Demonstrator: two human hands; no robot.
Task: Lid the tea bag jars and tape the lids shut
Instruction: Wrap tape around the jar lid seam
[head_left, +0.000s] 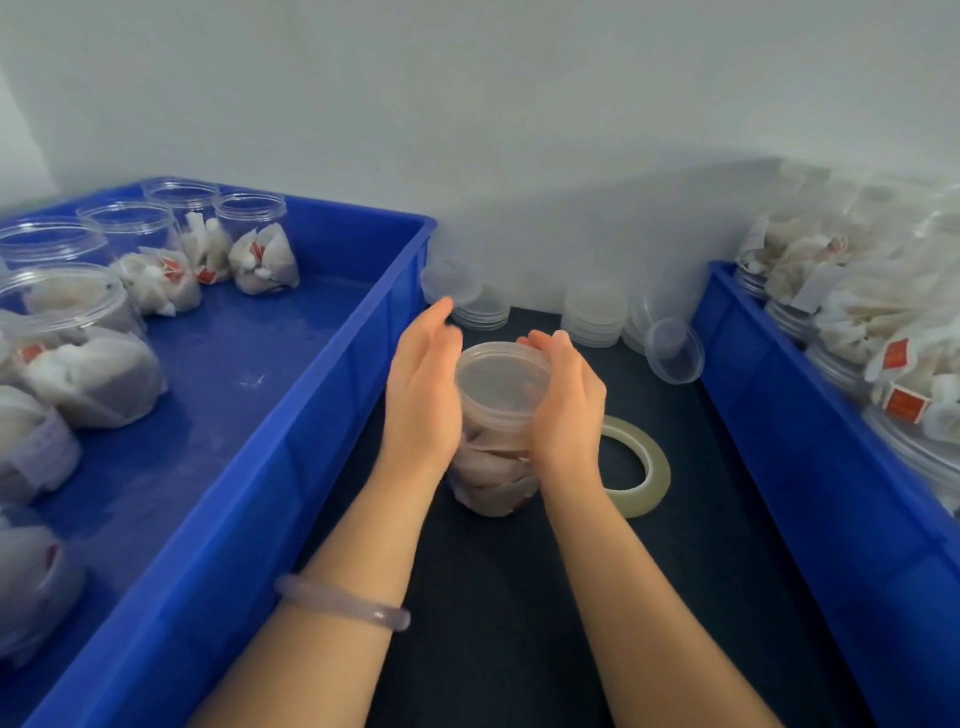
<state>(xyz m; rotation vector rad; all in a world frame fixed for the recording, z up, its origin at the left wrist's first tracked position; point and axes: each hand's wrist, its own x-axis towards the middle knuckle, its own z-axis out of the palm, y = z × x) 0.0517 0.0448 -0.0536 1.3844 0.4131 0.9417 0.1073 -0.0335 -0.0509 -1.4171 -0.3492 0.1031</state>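
Between two blue bins (311, 441) on the table (519, 623), the tea bag jar (493, 473) stands upright, left hand (423, 395) flat against its side, right hand (566, 410) curled round the lid (501, 384); the tape roll (649, 467) lies just right, nearer that hand.

Soft even light, motion blur, warped edges.

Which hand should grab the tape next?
Right, probably. The tape lies just right of the jar, beside the right hand gripping the lid. The left hand is on the jar's other side and could steady it.
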